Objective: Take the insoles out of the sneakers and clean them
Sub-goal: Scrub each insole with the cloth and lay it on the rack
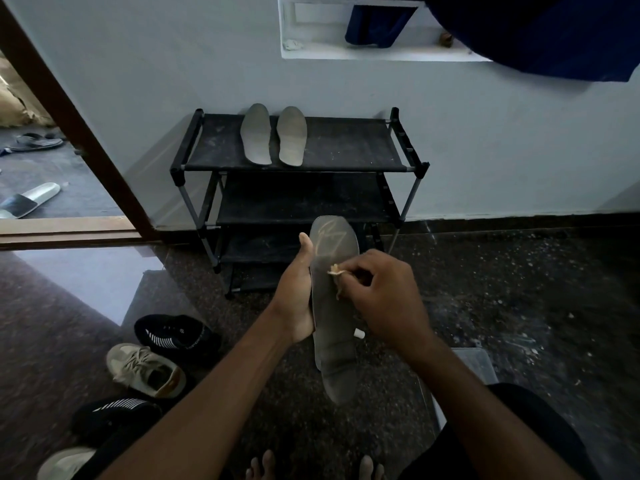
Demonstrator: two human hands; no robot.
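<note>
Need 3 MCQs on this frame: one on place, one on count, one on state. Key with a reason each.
1. Where do the two loose insoles lie?
A. on the rack's top shelf
B. in a drawer
C. on a chair

2. How many insoles show in all?
A. two
B. three
C. five

3. What does the right hand do?
A. hangs idle
B. pinches a cloth scrap against the held insole
C. grips a brush

Key:
1 A: both lie side by side on the top shelf.
2 B: two on the rack, plus the one that the left hand holds.
3 B: its fingertips pinch the pale scrap on the insole's surface.
</note>
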